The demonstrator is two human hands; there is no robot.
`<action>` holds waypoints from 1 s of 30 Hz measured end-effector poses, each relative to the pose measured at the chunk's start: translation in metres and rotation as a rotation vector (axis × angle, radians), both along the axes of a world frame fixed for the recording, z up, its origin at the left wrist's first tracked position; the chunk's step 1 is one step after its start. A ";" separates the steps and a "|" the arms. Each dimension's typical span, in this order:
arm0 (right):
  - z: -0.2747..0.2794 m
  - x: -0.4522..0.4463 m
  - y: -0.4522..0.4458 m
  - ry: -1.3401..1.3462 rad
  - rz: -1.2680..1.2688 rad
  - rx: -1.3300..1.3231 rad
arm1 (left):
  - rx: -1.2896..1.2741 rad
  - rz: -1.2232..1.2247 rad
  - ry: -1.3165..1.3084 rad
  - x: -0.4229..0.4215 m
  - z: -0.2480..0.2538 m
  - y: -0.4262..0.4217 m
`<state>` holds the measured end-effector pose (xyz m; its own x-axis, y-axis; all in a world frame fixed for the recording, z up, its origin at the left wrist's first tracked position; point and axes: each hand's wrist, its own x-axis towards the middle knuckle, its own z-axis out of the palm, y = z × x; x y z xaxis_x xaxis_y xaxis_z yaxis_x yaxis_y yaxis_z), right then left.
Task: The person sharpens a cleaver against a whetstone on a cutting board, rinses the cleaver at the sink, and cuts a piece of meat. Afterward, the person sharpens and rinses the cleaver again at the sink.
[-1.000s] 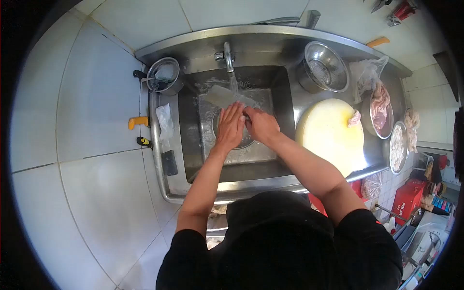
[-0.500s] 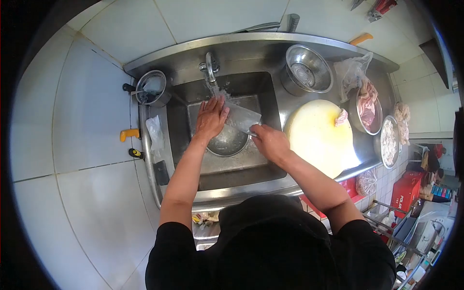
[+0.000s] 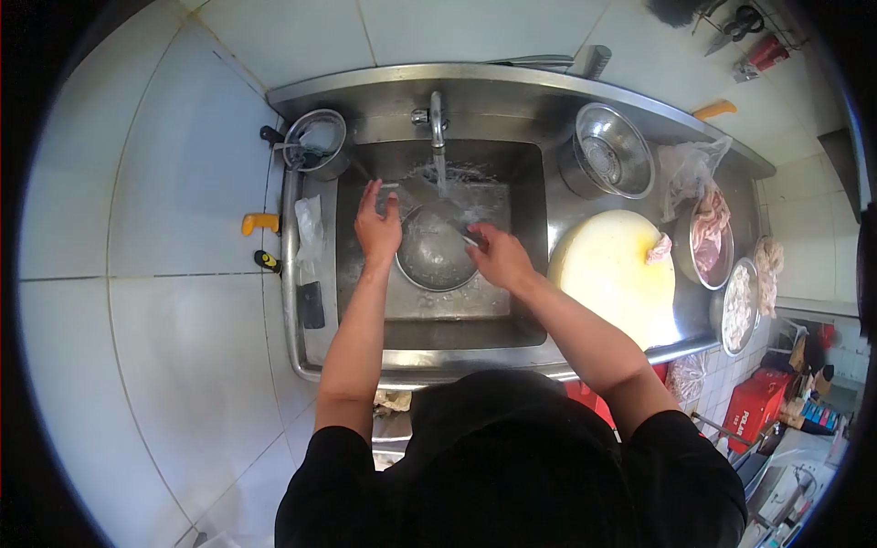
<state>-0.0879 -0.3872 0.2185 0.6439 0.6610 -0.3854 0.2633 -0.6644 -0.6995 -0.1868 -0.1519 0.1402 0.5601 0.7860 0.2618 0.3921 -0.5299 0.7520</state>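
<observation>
My right hand (image 3: 502, 258) grips the handle of a cleaver (image 3: 427, 199), its broad blade pointing up and left under the tap (image 3: 438, 128). Water runs down beside the blade, which is partly blurred. My left hand (image 3: 378, 230) is just left of the blade, fingers and thumb apart, holding nothing. Whether its fingertips touch the metal, I cannot tell. Below both hands a round metal bowl (image 3: 437, 260) sits in the steel sink (image 3: 457, 333), wet inside.
Right of the sink lies a thick round cutting board (image 3: 607, 274) with a scrap of meat. Nearby are a metal pot (image 3: 585, 169), a bowl of meat (image 3: 708, 237) and a bowl of pale pieces (image 3: 738, 315). A small pot (image 3: 315, 151) stands at the left corner.
My left hand has come off the flat of the blade and shifted to its left, fingers spreading. The cleaver has tilted, and the camera view has swung slightly left.
</observation>
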 end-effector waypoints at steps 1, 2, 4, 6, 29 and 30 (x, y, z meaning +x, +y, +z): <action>-0.014 0.003 0.014 0.000 0.010 -0.002 | -0.008 0.022 -0.049 -0.004 0.004 -0.003; -0.038 0.005 0.028 -0.011 -0.016 0.054 | -0.010 0.033 -0.048 -0.012 0.004 -0.005; -0.053 0.013 0.054 -0.016 -0.032 0.112 | -0.340 0.076 -0.340 -0.041 0.004 -0.003; -0.053 0.022 0.080 0.589 -0.197 0.164 | -0.335 0.232 -0.220 -0.081 0.019 -0.004; -0.036 0.004 -0.057 0.758 -0.573 0.252 | 0.020 0.458 0.614 -0.239 -0.052 0.009; -0.035 0.001 -0.070 0.734 -0.520 0.260 | -0.001 0.420 0.602 -0.239 -0.045 0.002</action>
<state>-0.0873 -0.4573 0.1838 0.5371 0.4809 -0.6930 -0.5891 -0.3741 -0.7162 -0.4255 -0.1502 0.0954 0.2578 0.9662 0.0032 0.9074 -0.2432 0.3426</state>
